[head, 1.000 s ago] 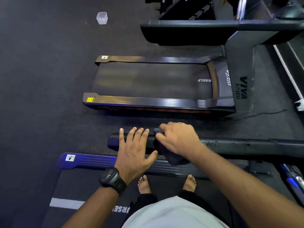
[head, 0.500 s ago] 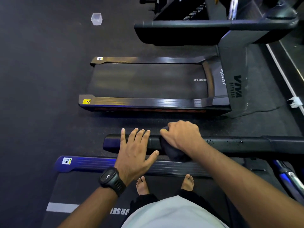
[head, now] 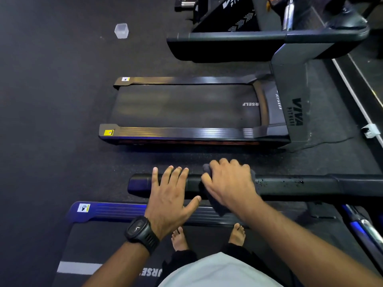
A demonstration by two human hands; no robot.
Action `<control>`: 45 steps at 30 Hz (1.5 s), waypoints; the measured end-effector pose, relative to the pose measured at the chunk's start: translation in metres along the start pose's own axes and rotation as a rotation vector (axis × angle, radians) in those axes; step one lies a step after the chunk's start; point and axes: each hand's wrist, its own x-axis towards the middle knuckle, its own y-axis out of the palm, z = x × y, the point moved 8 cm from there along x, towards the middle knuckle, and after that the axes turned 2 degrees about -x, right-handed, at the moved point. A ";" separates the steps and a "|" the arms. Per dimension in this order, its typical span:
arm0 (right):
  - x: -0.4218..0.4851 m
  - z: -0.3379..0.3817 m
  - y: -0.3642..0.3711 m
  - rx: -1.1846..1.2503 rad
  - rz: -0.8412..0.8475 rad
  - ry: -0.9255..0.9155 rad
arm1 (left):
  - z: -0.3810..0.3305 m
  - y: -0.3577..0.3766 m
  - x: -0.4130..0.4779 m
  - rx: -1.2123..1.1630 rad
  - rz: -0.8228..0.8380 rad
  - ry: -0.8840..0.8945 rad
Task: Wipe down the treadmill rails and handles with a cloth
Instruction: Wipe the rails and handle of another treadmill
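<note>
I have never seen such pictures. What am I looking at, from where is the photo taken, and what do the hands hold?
The one camera sits on a person's head and looks down, so you see their own arms and bare feet. They stand on a treadmill in a gym. The right hand presses a dark cloth around the handrail. The left hand, with a watch on its wrist, lies flat and open on the same rail, holding nothing. A second treadmill stands beyond, and a small clear cup sits on the floor.
</note>
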 end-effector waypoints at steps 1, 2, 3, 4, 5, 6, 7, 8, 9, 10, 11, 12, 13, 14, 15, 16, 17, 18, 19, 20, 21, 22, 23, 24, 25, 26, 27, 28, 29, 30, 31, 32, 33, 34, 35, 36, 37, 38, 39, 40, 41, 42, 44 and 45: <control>-0.010 0.010 -0.002 -0.032 -0.047 -0.081 | 0.000 0.000 0.001 0.009 -0.007 0.001; -0.017 0.016 -0.002 -0.030 -0.051 -0.140 | 0.000 -0.001 0.002 0.017 -0.017 0.005; -0.015 0.020 -0.002 -0.018 -0.049 -0.185 | 0.001 -0.001 0.003 0.022 -0.023 0.003; -0.007 0.020 -0.003 0.018 -0.036 -0.199 | 0.002 -0.001 0.004 0.024 -0.026 0.000; 0.004 0.015 -0.004 0.064 0.006 -0.159 | 0.003 -0.001 0.004 0.027 -0.023 -0.002; 0.016 0.008 -0.001 0.101 0.105 -0.091 | 0.003 -0.001 0.004 0.030 -0.018 -0.005; 0.024 0.000 0.004 0.118 0.186 -0.028 | 0.002 0.001 0.004 0.031 -0.009 -0.003; 0.027 -0.007 0.007 0.126 0.231 0.036 | 0.000 0.002 0.003 0.029 0.000 0.002; 0.024 -0.011 0.009 0.111 0.229 0.082 | -0.001 0.003 0.002 0.025 0.007 0.007; 0.017 -0.011 0.007 0.075 0.174 0.095 | -0.001 0.003 0.002 0.022 0.010 0.010; 0.007 -0.006 0.004 0.028 0.084 0.072 | -0.002 0.004 0.002 0.023 0.012 0.012; -0.003 0.004 0.001 -0.008 -0.005 0.023 | -0.002 0.004 0.003 0.029 0.014 0.014; -0.014 0.012 -0.001 -0.016 -0.029 -0.028 | -0.002 0.004 0.004 0.035 0.013 0.020; -0.019 0.017 -0.001 -0.002 -0.032 -0.068 | -0.003 0.004 0.004 0.038 0.009 0.026; -0.015 0.019 -0.002 0.017 -0.028 -0.109 | -0.003 0.004 0.005 0.039 0.002 0.031; -0.006 0.016 -0.004 0.054 -0.009 -0.126 | -0.003 0.003 0.005 0.038 -0.001 0.033; 0.005 0.009 -0.003 0.102 0.053 -0.092 | -0.003 0.002 0.006 0.035 -0.002 0.036; 0.016 0.000 0.000 0.141 0.143 -0.039 | -0.003 0.002 0.006 0.033 0.000 0.039; 0.023 -0.011 0.003 0.156 0.218 0.028 | -0.004 0.002 0.006 0.032 0.004 0.044; 0.024 -0.022 0.005 0.145 0.255 0.103 | -0.007 0.003 0.006 0.033 0.010 0.052; 0.020 -0.029 0.006 0.106 0.245 0.155 | -0.010 0.004 0.006 0.031 0.016 0.058; 0.012 -0.030 0.006 0.046 0.178 0.167 | -0.011 0.004 0.006 0.025 0.015 0.061; 0.001 -0.024 0.002 -0.006 0.078 0.132 | -0.013 0.004 0.006 0.020 0.011 0.061; -0.011 -0.014 0.000 -0.038 0.012 0.061 | -0.014 0.004 0.007 0.019 0.008 0.059; -0.020 -0.005 -0.001 -0.035 -0.001 -0.009 | -0.014 0.005 0.007 0.022 0.008 0.059; -0.022 0.001 -0.001 -0.018 -0.005 -0.069 | -0.013 0.005 0.008 0.026 0.005 0.060; -0.017 0.002 -0.003 0.009 -0.003 -0.114 | -0.013 0.005 0.009 0.029 0.002 0.060; -0.006 -0.001 -0.005 0.053 0.016 -0.110 | -0.012 0.005 0.009 0.031 0.001 0.057; 0.006 -0.008 -0.002 0.100 0.087 -0.060 | -0.012 0.005 0.010 0.034 0.004 0.054; 0.018 -0.016 0.002 0.126 0.172 -0.002 | -0.013 0.006 0.010 0.035 0.011 0.052; 0.024 -0.026 0.007 0.137 0.248 0.063 | -0.015 0.006 0.010 0.033 0.017 0.051; 0.025 -0.033 0.010 0.130 0.276 0.125 | -0.016 0.007 0.010 0.029 0.019 0.052; 0.020 -0.037 0.010 0.096 0.260 0.157 | -0.017 0.007 0.010 0.027 0.019 0.053; 0.010 -0.035 0.008 0.025 0.184 0.146 | -0.018 0.007 0.009 0.029 0.020 0.051; -0.001 -0.027 0.003 -0.044 0.081 0.095 | -0.018 0.006 0.010 0.032 0.016 0.048; -0.013 -0.017 0.001 -0.087 0.042 0.033 | -0.018 0.006 0.011 0.035 0.012 0.047; -0.022 -0.010 0.000 -0.082 0.042 -0.015 | -0.018 0.006 0.011 0.038 0.008 0.049; -0.023 -0.005 0.000 -0.053 0.047 -0.057 | -0.018 0.007 0.012 0.040 0.005 0.053; -0.016 -0.004 -0.002 -0.007 0.046 -0.093 | -0.018 0.007 0.012 0.042 0.003 0.054; -0.005 -0.009 -0.003 0.058 0.065 -0.074 | -0.019 0.007 0.013 0.045 0.005 0.054; 0.008 -0.018 0.000 0.118 0.134 -0.025 | -0.020 0.007 0.013 0.046 0.010 0.054; 0.018 -0.028 0.003 0.153 0.199 0.032 | -0.022 0.008 0.013 0.046 0.015 0.056; 0.021 -0.044 0.007 0.147 0.269 0.147 | -0.024 0.010 0.011 0.037 0.030 0.060; 0.014 -0.046 0.006 0.108 0.232 0.164 | -0.025 0.010 0.011 0.033 0.030 0.061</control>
